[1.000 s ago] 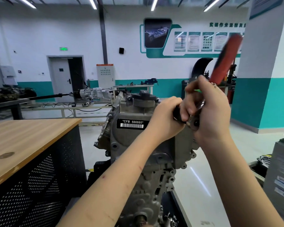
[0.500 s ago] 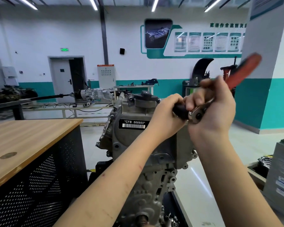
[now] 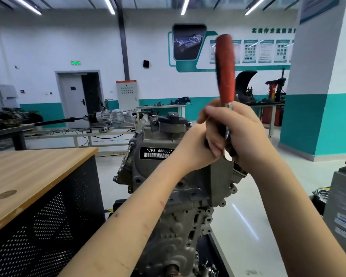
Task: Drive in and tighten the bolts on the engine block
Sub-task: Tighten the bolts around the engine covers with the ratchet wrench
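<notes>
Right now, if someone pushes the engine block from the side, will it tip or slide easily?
Probably not. The engine block looks like thick cast metal, so likely heavy. It seems mounted upright on a stand hidden below. The hands crank a ratchet on it, apparently without bracing it.

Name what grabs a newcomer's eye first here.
The red ratchet handle, blurred, standing almost upright above the right hand at centre frame. Below it, the grey engine block with its CFB 666660 label, where the left hand grips something dark at the tool's head.
</notes>
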`<control>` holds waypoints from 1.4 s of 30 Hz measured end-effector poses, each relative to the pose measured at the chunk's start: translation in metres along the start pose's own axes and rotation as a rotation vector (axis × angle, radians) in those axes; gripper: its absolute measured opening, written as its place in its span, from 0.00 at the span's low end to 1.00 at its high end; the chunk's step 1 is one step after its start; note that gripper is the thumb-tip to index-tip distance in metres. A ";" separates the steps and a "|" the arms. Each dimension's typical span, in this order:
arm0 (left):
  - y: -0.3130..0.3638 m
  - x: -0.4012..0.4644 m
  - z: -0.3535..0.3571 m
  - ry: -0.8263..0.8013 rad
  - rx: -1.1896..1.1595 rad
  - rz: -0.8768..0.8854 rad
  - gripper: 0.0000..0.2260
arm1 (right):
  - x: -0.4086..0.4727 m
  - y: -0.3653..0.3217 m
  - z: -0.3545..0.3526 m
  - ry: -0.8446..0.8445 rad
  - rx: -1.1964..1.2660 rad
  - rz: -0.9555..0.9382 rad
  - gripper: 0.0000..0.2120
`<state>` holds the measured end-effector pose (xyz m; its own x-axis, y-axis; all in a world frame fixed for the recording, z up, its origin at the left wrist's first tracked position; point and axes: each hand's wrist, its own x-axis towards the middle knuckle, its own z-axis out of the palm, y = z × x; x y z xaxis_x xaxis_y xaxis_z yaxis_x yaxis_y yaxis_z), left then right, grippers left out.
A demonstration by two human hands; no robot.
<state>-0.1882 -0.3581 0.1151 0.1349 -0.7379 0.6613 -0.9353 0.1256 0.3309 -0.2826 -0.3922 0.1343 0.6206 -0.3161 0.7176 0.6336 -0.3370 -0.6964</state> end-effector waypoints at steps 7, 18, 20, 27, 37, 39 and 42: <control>-0.002 -0.005 0.004 0.118 -0.240 -0.030 0.09 | -0.004 0.004 0.012 0.260 0.229 -0.062 0.15; -0.003 -0.002 0.018 0.310 -0.169 0.099 0.14 | -0.009 0.009 0.012 0.612 0.573 -0.065 0.17; -0.004 0.000 0.014 0.259 -0.089 0.096 0.09 | -0.007 0.008 0.013 0.527 0.441 -0.066 0.17; -0.013 0.001 0.007 0.061 0.060 0.039 0.06 | -0.001 -0.001 0.009 -0.002 -0.146 -0.001 0.13; -0.005 -0.005 0.013 0.289 -0.316 0.055 0.12 | -0.005 0.004 0.022 0.632 0.538 -0.072 0.17; -0.004 -0.005 0.014 0.280 -0.348 0.049 0.10 | -0.005 0.005 0.019 0.705 0.629 -0.060 0.17; -0.007 -0.001 0.016 0.252 -0.238 0.075 0.18 | -0.006 0.007 0.016 0.687 0.575 -0.041 0.17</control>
<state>-0.1870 -0.3693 0.1014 0.1732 -0.5378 0.8251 -0.8472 0.3459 0.4033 -0.2749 -0.3783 0.1252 0.2959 -0.8368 0.4606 0.8974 0.0784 -0.4341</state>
